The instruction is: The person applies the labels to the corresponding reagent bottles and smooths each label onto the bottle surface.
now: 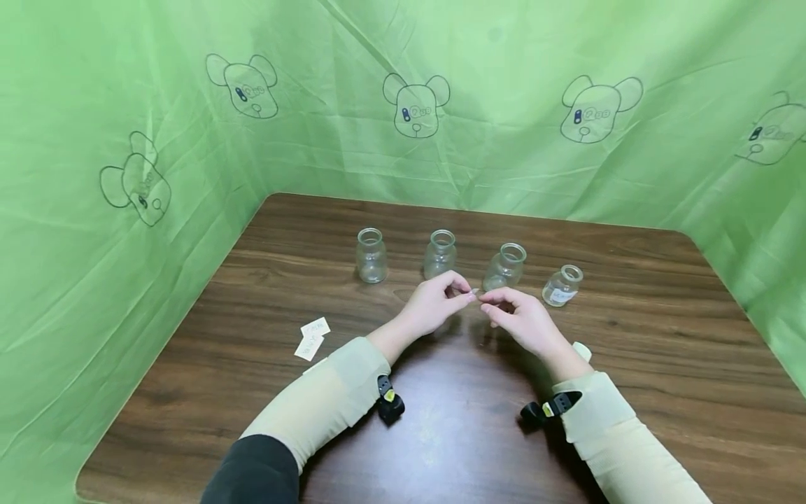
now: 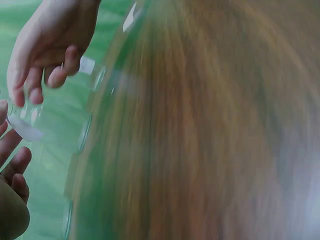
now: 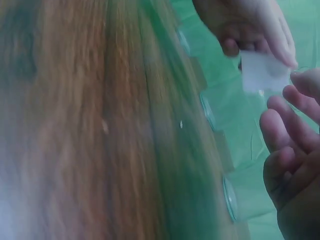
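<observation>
In the head view my left hand [image 1: 437,304] pinches a small white paper label [image 3: 265,72], which shows flat and blank-looking in the right wrist view. My right hand [image 1: 522,318] is close beside it, its fingers loosely bent near the label's edge. In the left wrist view a small gap lies between the right fingertips and the label. Just beyond the hands stand clear glass jars: one [image 1: 371,255] at left, one [image 1: 439,253] behind the left hand, another [image 1: 505,266] behind the fingertips. A smaller jar [image 1: 562,285] at right bears a white label with writing.
Paper slips [image 1: 315,327] with faint writing lie overlapping on the wooden table [image 1: 252,301], left of my left forearm. A white object [image 1: 582,351] is partly hidden behind my right wrist. Green cloth [image 1: 491,168] hangs behind and beside the table.
</observation>
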{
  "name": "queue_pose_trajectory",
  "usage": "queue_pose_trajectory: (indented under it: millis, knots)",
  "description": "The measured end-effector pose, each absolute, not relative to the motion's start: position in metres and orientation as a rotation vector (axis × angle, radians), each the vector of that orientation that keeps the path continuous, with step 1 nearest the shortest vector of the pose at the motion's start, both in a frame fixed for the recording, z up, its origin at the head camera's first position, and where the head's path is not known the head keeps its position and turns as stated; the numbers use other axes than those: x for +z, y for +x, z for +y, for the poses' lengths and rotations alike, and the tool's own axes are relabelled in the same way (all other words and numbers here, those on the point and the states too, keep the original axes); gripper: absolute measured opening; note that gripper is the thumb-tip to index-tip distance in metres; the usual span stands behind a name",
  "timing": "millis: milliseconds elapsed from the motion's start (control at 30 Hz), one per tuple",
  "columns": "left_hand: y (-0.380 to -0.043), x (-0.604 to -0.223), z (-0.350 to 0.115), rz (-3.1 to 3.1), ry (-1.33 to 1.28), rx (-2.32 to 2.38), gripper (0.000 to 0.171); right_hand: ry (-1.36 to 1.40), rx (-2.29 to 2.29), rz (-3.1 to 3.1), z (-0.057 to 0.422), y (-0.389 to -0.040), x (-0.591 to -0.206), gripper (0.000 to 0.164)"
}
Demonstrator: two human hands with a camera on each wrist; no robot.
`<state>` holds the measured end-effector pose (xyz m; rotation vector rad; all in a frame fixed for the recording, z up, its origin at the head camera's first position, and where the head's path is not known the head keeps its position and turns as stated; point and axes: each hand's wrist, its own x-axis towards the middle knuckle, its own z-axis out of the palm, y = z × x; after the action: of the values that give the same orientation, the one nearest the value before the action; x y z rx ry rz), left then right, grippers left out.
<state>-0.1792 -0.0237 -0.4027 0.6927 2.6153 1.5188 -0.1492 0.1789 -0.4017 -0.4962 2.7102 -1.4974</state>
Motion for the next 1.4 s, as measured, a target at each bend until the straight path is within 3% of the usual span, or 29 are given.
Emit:
queue_pose_trajectory:
  millis: [400,800,1000,1400]
  knots:
    - [-0.174,-0.407,-0.006,2.6,0.654,1.602,0.014,-0.35,-1.53,2.667,0.171,-0.145,-0.393,0.018]
    - [-0.173,-0.41,-0.007,2.733,0.718,1.564,0.014,-0.398,-1.594,2.653,0.176,-0.148,-0.403,0.018]
    - [-0.171,-0.411,-0.006,2.703,0.663,1.572,0.014,-0.38,-1.571,2.652,0.168,-0.138,-0.385,0.016]
    - [-0.169,-0.415,-0.005,2.581,0.635,1.618,0.015,-0.419,-1.597,2.626,0.179,-0.148,-0.406,0.014]
